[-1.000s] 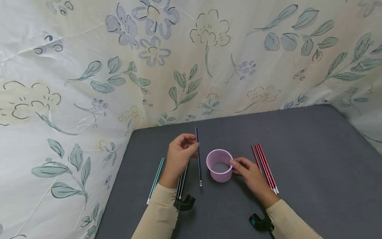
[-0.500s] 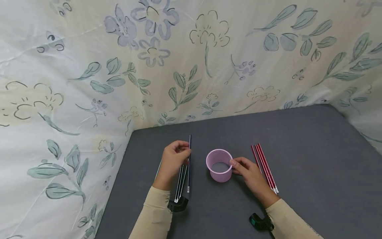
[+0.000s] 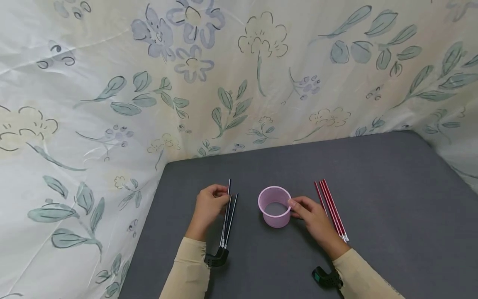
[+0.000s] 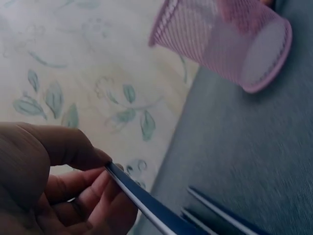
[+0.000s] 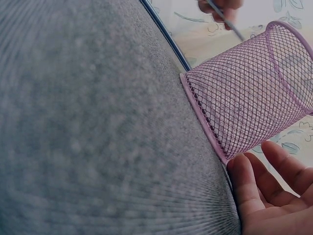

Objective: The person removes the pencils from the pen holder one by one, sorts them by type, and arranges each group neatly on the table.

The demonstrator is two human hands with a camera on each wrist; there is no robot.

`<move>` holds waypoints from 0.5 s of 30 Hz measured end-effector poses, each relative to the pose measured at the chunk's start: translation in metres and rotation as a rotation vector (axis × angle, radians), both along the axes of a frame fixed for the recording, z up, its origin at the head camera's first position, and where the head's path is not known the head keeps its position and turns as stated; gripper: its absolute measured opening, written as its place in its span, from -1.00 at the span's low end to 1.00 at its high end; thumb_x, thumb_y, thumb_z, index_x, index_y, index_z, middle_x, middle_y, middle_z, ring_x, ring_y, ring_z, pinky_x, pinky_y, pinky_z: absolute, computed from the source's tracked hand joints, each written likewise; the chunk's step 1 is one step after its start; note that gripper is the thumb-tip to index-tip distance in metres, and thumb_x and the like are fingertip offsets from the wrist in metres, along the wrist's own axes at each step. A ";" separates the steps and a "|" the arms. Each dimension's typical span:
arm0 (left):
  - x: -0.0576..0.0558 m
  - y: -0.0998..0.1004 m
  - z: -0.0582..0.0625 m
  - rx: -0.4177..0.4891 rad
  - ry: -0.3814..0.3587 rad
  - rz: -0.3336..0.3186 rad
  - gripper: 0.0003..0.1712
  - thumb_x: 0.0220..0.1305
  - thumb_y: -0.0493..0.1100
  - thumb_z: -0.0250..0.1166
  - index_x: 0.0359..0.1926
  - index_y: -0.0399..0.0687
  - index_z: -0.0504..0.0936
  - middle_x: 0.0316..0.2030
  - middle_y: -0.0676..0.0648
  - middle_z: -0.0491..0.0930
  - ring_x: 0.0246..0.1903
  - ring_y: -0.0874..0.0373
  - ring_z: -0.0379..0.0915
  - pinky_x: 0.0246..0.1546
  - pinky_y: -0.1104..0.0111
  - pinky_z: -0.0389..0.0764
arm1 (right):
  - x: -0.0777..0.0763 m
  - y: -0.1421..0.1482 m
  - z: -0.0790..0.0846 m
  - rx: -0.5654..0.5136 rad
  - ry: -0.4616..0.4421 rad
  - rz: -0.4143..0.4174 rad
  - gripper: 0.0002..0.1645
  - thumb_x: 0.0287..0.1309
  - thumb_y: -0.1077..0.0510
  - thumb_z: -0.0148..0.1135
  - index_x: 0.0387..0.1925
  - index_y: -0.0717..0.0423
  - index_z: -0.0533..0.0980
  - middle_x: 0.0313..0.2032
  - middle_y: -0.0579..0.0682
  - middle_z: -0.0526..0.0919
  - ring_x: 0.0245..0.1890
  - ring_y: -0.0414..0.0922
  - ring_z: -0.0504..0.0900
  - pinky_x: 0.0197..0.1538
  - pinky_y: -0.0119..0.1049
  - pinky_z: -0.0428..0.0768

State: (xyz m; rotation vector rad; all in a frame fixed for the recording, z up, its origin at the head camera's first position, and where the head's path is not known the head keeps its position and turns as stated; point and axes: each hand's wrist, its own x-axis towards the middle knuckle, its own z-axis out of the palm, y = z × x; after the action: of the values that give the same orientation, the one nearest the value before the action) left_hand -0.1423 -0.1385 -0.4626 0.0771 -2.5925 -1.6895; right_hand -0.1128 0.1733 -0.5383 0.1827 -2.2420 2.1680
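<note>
My left hand (image 3: 210, 203) pinches a dark blue pencil (image 3: 229, 185) near its upper end, between thumb and fingertips; the left wrist view shows that pencil (image 4: 146, 204) slanting away below the fingers. Close beside it, other dark pencils (image 3: 232, 216) lie on the table. A pink mesh pencil cup (image 3: 277, 221) stands upright in the middle, with nothing visible inside. My right hand (image 3: 313, 216) holds the cup's right side, its thumb at the rim in the head view. From the right wrist, fingertips (image 5: 239, 164) show against the mesh cup (image 5: 244, 93) near its base.
Several red pencils (image 3: 331, 209) lie side by side just right of my right hand. The dark grey tabletop (image 3: 392, 199) ends at a floral curtain (image 3: 224, 104) behind and to the left. Black wrist devices (image 3: 217, 258) hang under both wrists.
My left hand has moved left and toward me with the dark blue pencil, from beside the cup to over the other dark pencils. The teal pencils are now hidden. The right hand and cup have stayed still.
</note>
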 end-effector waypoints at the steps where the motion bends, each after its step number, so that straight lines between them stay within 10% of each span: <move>1: 0.000 -0.002 -0.002 -0.015 -0.010 0.011 -0.76 0.36 -0.39 0.36 0.02 -0.36 0.75 -0.27 -0.16 0.69 -0.45 0.01 0.63 -0.47 0.18 0.74 | 0.000 0.000 0.000 0.002 -0.001 0.001 -0.63 0.60 0.14 0.26 0.10 0.44 0.63 0.04 0.31 0.68 -0.01 -0.18 0.70 0.07 -0.27 0.70; 15: -0.003 -0.008 -0.023 -0.303 -0.140 0.112 -0.83 0.36 -0.36 0.38 -0.06 -0.32 0.77 -0.29 -0.17 0.71 -0.53 0.04 0.61 -0.52 0.22 0.66 | 0.001 0.000 0.001 0.014 0.017 0.007 -0.63 0.60 0.15 0.25 0.10 0.45 0.63 0.04 0.31 0.68 -0.01 -0.18 0.70 0.06 -0.28 0.70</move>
State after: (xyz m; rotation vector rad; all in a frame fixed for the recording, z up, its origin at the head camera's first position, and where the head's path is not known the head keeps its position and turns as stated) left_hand -0.1448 -0.1469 -0.4857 0.3329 -2.8512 -1.2830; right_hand -0.1113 0.1728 -0.5371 0.2080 -2.2510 2.1467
